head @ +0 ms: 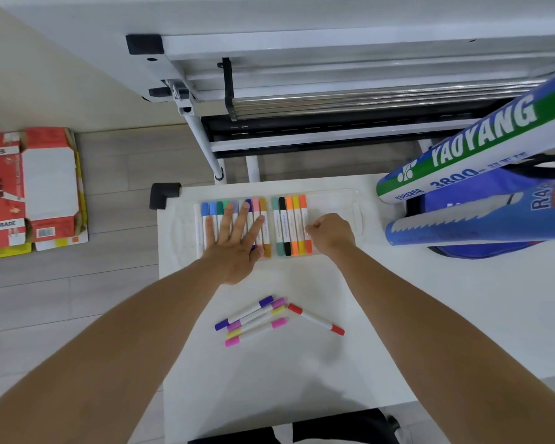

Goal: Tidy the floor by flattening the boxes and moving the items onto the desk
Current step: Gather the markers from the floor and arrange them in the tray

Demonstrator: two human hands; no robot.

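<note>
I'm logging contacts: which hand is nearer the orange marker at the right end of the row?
Right. The right hand is curled just beside the orange marker; the left hand lies flat on other markers farther left.

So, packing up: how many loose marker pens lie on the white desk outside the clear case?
5, none hidden: purple-capped pen, mauve-capped pen, yellow-capped pen and pink-capped pen bunched together; red-capped pen to their right.

My left grip (237, 241) lies flat, fingers spread, on the markers (289, 225) in the clear tray (334, 198) on the counter (398, 315). My right grip (330, 233) is curled just beside them. Five loose markers (253, 318) lie nearer me.
</note>
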